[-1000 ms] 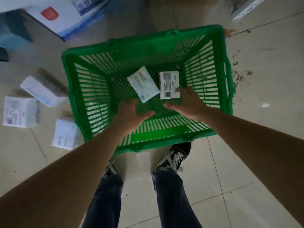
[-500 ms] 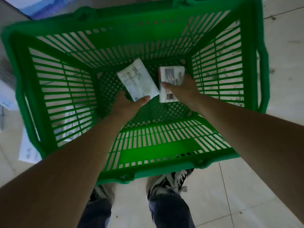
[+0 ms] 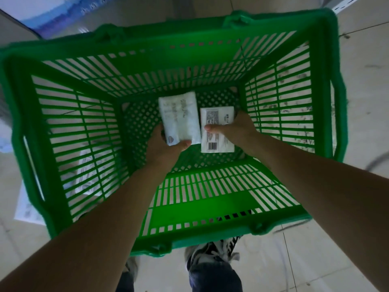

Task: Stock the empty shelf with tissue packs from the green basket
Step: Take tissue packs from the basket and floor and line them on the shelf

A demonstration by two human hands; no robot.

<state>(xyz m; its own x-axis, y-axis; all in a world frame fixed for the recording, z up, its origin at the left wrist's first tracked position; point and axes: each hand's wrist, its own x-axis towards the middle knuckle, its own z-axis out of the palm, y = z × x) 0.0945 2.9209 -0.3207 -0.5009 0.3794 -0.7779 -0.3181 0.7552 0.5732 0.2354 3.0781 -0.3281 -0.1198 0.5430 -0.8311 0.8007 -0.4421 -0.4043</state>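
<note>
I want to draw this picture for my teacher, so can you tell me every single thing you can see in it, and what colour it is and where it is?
green basket: one, green plastic with slotted walls, on the floor in the middle of the view.
tissue packs: two, white, down on the basket bottom, side by side; the right one shows a printed label with a barcode.
packs outside the basket: white, on the floor to the left, partly seen through the slats; count unclear.
box: one, white and blue, top left, blurred.
floor: pale tiles, all around.
shoes: black and white with white laces, below the basket.
trousers: dark blue, bottom edge.
left hand: grip closed on the left pack.
right hand: grip closed on the right pack.
</note>
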